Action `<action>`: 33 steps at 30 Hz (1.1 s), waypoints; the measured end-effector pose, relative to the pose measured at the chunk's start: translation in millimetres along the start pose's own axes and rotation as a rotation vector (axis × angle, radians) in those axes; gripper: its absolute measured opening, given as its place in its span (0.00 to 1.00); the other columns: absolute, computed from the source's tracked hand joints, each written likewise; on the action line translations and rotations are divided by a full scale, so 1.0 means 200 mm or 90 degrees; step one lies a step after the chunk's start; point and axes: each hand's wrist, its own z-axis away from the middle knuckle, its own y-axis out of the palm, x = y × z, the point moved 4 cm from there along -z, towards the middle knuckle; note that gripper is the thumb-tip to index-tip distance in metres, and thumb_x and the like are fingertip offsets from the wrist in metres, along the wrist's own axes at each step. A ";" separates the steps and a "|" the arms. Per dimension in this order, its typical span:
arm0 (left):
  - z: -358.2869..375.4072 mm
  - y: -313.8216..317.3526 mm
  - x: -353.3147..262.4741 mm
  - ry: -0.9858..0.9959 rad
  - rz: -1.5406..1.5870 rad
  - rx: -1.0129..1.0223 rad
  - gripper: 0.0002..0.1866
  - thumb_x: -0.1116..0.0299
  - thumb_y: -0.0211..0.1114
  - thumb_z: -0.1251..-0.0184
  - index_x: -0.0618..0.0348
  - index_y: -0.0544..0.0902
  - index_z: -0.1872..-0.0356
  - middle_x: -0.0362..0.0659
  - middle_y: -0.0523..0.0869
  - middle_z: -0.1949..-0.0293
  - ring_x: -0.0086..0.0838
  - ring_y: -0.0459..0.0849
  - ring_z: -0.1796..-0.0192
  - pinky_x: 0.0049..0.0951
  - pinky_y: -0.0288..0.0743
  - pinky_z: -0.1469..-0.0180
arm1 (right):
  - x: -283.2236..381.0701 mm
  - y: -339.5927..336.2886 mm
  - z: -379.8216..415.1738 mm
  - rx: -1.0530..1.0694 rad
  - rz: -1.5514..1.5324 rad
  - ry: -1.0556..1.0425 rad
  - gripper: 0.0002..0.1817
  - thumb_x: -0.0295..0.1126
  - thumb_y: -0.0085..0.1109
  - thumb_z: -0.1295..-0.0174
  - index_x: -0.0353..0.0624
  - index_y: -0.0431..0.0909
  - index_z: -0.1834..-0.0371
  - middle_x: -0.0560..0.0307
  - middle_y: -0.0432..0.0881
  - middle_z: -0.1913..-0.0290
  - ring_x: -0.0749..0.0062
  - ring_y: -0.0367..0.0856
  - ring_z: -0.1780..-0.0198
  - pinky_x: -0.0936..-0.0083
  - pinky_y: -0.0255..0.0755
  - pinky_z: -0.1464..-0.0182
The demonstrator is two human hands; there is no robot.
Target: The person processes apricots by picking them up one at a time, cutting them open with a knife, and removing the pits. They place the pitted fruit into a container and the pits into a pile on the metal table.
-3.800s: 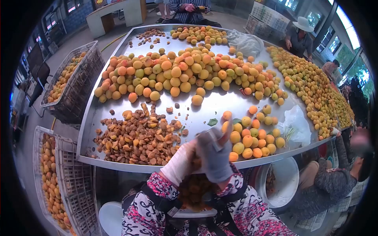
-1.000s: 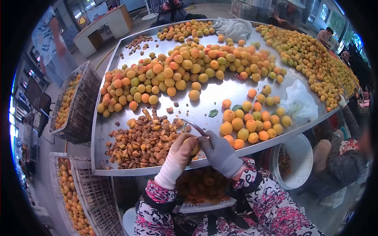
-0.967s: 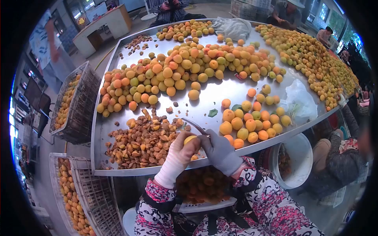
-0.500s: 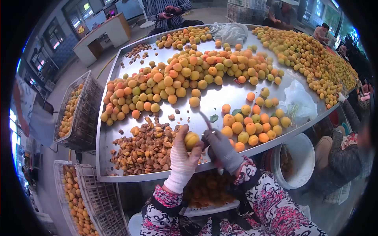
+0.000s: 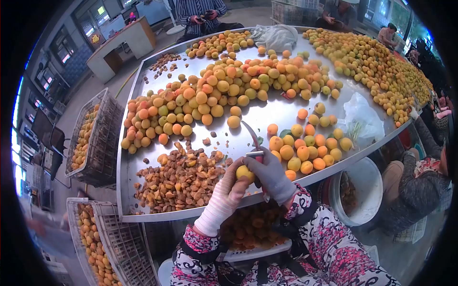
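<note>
Near the front edge of the metal table [image 5: 205, 213], my left hand [image 5: 228, 187], wrapped in white bandage, holds a yellow apricot [image 5: 244, 173]. My right hand [image 5: 272, 175], in a grey glove, is closed on the handle of a curved knife [image 5: 251, 133], its blade pointing up and away over the table. The two hands meet at the apricot. Left of them lies a heap of brown pits and scraps [image 5: 179, 178]. Right of them is a small group of apricots [image 5: 305, 151]. A long pile of apricots [image 5: 210, 90] lies beyond.
Crates of apricots [image 5: 88, 138] [image 5: 98, 248] stand at the left. A white bucket [image 5: 365, 190] is below the table's right edge, beside a seated person [image 5: 417, 186]. Under my hands is a container of fruit [image 5: 253, 226]. Other people sit across the table.
Both hands have come together at the apricot, my left hand moving slightly right. The knife blade now shows clearly, pointing up. At the left, a passing person has moved lower in view.
</note>
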 end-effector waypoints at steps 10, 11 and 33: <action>-0.01 -0.09 -0.05 -0.114 0.252 0.008 0.33 0.75 0.63 0.47 0.60 0.62 0.38 0.41 0.73 0.55 0.27 0.77 0.56 0.25 0.73 0.52 | 0.03 -0.04 0.02 0.009 0.191 -0.190 0.14 0.39 0.50 0.36 0.38 0.74 0.62 0.57 0.75 0.80 0.74 0.76 0.76 0.78 0.68 0.72; -0.01 -0.10 -0.08 -0.104 0.251 0.005 0.32 0.76 0.63 0.47 0.60 0.64 0.38 0.42 0.74 0.53 0.27 0.77 0.54 0.24 0.73 0.51 | 0.03 -0.05 0.04 0.013 0.189 -0.191 0.14 0.39 0.50 0.36 0.38 0.74 0.62 0.57 0.75 0.80 0.74 0.76 0.76 0.78 0.68 0.72; -0.02 -0.11 -0.01 -0.109 0.407 -0.063 0.29 0.60 0.67 0.45 0.64 0.70 0.45 0.47 0.78 0.53 0.35 0.78 0.51 0.33 0.71 0.45 | -0.12 0.11 0.21 0.086 0.347 -0.208 0.16 0.42 0.50 0.37 0.40 0.72 0.58 0.40 0.78 0.74 0.43 0.78 0.69 0.57 0.70 0.69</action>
